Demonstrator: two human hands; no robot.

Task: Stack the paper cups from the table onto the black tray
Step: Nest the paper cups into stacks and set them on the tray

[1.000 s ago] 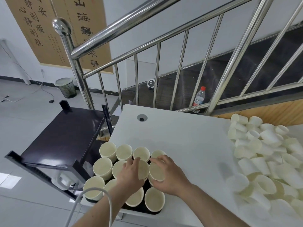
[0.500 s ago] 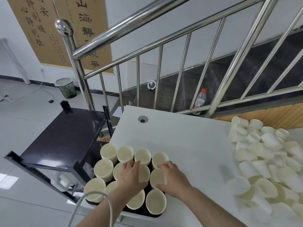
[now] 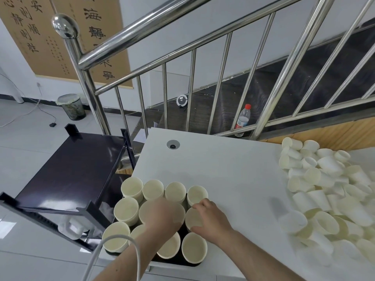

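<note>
At the near left corner of the white surface [image 3: 223, 171] sits the black tray [image 3: 183, 262], packed with upright paper cups [image 3: 153, 189] standing rim to rim in rows. Both hands are down among them: the left hand [image 3: 162, 217] lies over a cup in the middle row, its fingers blurred, so whether it grips or only rests there cannot be told. The right hand [image 3: 211, 219] curls its fingers and thumb round the rim of the end cup [image 3: 191, 219] in the middle row, on the tray's right side. Along the right edge of the surface lies a loose heap of cups [image 3: 324, 189], tumbled on their sides. Just beyond the left edge stands a dark cart [image 3: 69, 171], and a steel stair railing [image 3: 142, 33] rises behind the far edge.
</note>
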